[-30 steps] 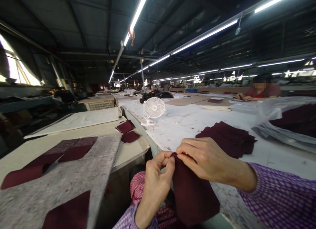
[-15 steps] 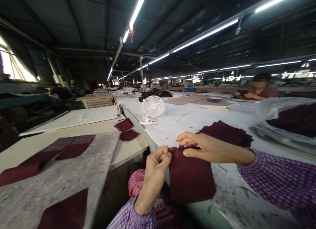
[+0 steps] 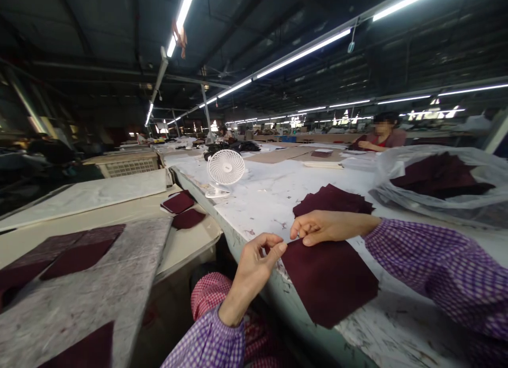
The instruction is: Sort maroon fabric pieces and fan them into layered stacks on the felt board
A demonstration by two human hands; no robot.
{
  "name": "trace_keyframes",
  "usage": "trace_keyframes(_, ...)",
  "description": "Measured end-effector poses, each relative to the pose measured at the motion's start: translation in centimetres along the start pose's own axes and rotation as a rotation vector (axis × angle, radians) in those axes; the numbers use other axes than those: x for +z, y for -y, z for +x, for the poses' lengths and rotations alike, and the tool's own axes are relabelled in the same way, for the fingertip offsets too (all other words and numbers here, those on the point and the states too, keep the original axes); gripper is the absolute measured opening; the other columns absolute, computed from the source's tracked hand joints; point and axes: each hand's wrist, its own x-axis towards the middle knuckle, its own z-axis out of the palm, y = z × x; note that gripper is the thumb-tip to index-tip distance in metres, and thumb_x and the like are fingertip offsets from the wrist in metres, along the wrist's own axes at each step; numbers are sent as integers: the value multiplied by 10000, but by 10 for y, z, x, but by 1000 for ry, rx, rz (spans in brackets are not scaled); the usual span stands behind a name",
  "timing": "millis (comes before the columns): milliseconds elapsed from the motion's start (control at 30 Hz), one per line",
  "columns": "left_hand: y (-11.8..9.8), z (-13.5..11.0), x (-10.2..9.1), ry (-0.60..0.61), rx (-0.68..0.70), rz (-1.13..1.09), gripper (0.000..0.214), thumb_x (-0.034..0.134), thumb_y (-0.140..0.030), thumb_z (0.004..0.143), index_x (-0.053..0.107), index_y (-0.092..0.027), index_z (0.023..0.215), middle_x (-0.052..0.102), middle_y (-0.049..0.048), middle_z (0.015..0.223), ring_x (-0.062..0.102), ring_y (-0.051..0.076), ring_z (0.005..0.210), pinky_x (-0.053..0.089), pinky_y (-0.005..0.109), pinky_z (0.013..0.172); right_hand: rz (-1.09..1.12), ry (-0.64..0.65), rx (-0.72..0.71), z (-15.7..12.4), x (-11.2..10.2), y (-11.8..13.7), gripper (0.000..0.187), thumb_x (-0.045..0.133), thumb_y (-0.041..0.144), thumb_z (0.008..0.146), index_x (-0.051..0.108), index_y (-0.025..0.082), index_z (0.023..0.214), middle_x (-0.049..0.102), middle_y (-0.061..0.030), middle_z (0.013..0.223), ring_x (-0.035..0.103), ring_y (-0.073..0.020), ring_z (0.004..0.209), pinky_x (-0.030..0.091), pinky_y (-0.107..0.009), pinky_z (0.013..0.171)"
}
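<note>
Left hand pinches cloth corner | right hand nips its far edge | cloth flat on table, stretching right of both hands.

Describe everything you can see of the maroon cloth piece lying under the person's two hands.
The maroon cloth piece is a plain, dark wine-red, roughly four-sided cut panel, matte and felt-like, unstitched as far as shows. It lies flat and unfolded on the white table, skewed, close to its near edge. The left hand touches its upper left corner; the right hand rests on its top edge.
</note>
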Motion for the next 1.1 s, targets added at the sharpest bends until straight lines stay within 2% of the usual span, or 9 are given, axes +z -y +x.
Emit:
trace_keyframes(133,7,2,9,-26,102,378,93,562,-211,763,646,-181,735,600,5,707,492,156,709,376,303,706,-83,5,23,5,6,-15,268,535,261,831,568,117,1054,562,-13,764,494,-109,646,380,-223,578)
trace_keyframes(200,12,2,13,-36,149,572,125,533,-149,769,633,-181,702,601,12,717,498,180,763,364,341,765,-257,-80,30,6,10,-22,257,579,243,792,604,124,1018,586,-37,808,532,-143,705,420,-258,639)
trace_keyframes(267,15,2,16,-44,158,672,129,525,-133,775,632,-182,724,600,18,739,503,198,808,358,363,795,-479,-236,-19,6,16,-24,204,606,217,773,646,138,956,600,-61,864,552,-182,801,430,-310,755)
trace_keyframes(333,18,2,18,-47,152,706,128,521,-136,783,635,-187,753,601,20,755,507,205,830,360,369,806,-587,-354,-116,6,23,-22,155,564,196,816,664,148,923,610,-71,906,556,-187,849,412,-326,826)
trace_keyframes(400,19,2,18,-56,143,714,118,530,-137,777,635,-190,792,599,19,756,510,205,828,364,367,808,-549,-386,-187,7,31,-19,180,495,184,866,659,149,931,623,-65,889,567,-164,804,426,-299,788)
trace_keyframes(600,18,6,16,-86,87,640,118,541,-127,749,638,-193,754,598,9,718,521,178,751,392,312,731,-415,-471,-126,10,55,-29,177,548,194,848,640,156,994,624,-46,906,577,-146,771,446,-273,737)
trace_keyframes(700,19,6,13,-88,76,612,130,546,-126,741,654,-197,749,598,4,719,529,165,730,397,290,703,-406,-472,-124,8,58,-34,175,547,189,860,648,156,999,627,-51,941,583,-155,815,443,-280,763)
trace_keyframes(900,21,4,7,-37,179,671,162,537,-152,790,681,-225,782,598,0,746,536,164,779,401,285,737,-464,-452,-161,6,58,-33,203,504,201,894,667,164,1009,624,-58,954,577,-171,864,439,-300,801)
trace_keyframes(1100,17,6,4,7,193,729,173,539,-163,800,693,-240,815,603,-1,763,547,172,825,412,292,768,-496,-436,-176,5,59,-31,247,469,213,912,654,162,1067,613,-67,965,572,-173,864,443,-304,801)
